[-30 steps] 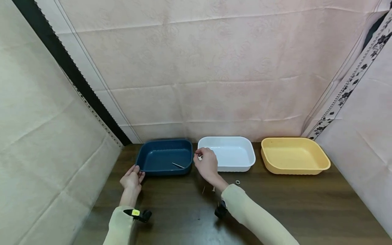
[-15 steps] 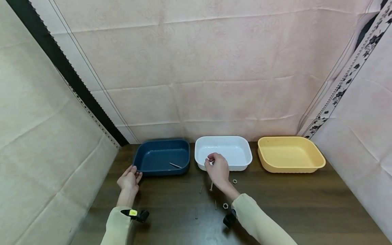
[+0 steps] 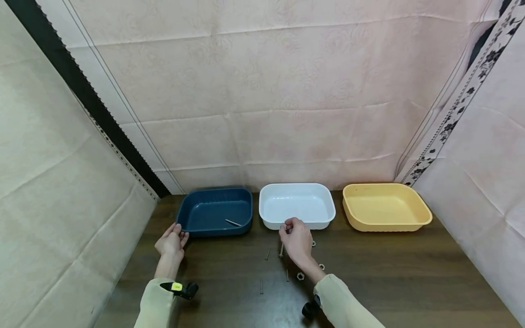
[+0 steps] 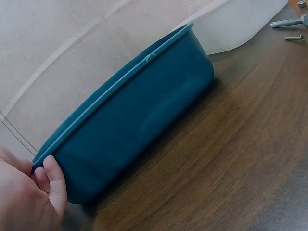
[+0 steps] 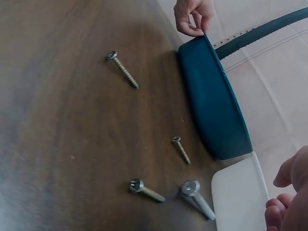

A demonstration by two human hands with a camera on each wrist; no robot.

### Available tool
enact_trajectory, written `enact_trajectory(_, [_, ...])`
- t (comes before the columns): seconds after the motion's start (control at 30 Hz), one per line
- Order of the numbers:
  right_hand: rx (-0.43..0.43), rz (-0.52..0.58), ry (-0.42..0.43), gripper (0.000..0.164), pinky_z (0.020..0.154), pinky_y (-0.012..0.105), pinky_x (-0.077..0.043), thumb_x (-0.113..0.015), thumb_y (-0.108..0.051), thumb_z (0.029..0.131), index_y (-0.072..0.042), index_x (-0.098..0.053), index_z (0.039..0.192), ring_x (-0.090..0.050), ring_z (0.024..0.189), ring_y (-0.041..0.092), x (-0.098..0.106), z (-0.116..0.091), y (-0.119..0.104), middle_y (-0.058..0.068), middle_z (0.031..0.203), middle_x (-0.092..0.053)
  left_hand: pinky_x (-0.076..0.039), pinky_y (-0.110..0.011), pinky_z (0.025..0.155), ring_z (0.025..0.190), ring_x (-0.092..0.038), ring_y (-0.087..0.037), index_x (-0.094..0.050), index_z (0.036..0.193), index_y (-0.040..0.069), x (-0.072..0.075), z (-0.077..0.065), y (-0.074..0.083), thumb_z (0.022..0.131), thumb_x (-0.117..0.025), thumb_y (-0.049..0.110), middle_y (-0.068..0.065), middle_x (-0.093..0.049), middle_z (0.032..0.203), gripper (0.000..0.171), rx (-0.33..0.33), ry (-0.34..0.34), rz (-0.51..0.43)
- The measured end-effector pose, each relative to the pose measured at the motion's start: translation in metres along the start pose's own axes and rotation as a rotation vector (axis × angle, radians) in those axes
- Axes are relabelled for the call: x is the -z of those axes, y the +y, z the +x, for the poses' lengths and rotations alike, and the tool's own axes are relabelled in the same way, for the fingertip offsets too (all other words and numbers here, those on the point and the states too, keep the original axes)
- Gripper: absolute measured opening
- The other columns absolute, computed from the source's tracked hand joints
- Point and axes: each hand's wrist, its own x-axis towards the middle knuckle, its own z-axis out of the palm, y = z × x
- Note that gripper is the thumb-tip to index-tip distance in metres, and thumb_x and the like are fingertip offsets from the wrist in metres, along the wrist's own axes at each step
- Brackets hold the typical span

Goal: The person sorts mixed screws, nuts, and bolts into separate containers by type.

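Observation:
My left hand (image 3: 170, 243) pinches the near left corner of the blue tray (image 4: 130, 110), thumb at the rim and fingers against the outer wall. A metal pin-like piece (image 3: 234, 222) lies inside that tray. My right hand (image 3: 298, 242) hovers at the front of the white tray (image 3: 270, 223), its fingers loosely bent; in the right wrist view thumb and fingers stand apart and nothing shows between them. Just below it on the table lies a thick bolt (image 5: 198, 199). Near it are several screws, among them a brassy one (image 5: 125, 71) and a small one (image 5: 182, 151).
A yellow tray (image 3: 387, 227) stands at the right of the row. Metal nuts lie by my right forearm, one hex nut (image 3: 301, 276) to its left and another nut (image 3: 321, 267) beside the wrist. Pale cloth walls (image 3: 254, 136) enclose the brown table (image 3: 229, 282).
My right hand has moved from between the blue and white trays to the right and toward me, near the bolt. The left hand keeps its hold on the blue tray.

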Motion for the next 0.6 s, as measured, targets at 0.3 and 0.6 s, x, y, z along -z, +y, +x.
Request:
enact_trajectory(0.3, [-0.074, -0.033, -0.016, 0.011, 0.059, 0.043, -0.052, -0.074, -0.011, 0.084, -0.005, -0.07, 0.093, -0.064, 0.07, 0.02, -0.003, -0.011, 0.007, 0.0, 0.079, -0.066, -0.056, -0.019, 0.073, 0.087, -0.054, -0.011, -0.053, 0.144, 0.004, 0.002, -0.001, 0.001, 0.1, -0.059, 0.012, -0.008, -0.055, 0.119, 0.044, 0.005, -0.013, -0.022])
enact_trajectory(0.6, [-0.102, -0.056, -0.02, 0.013, 0.057, 0.042, -0.05, -0.075, -0.013, 0.083, -0.008, -0.067, 0.092, -0.061, 0.069, 0.019, -0.009, -0.02, 0.011, -0.003, 0.079, -0.062, -0.056, -0.019, 0.072, 0.085, -0.055, -0.012, -0.055, 0.142, 0.004, 0.001, -0.001, 0.0, 0.1, -0.06, 0.011, -0.008, -0.057, 0.116, 0.043, -0.003, -0.004, -0.024])
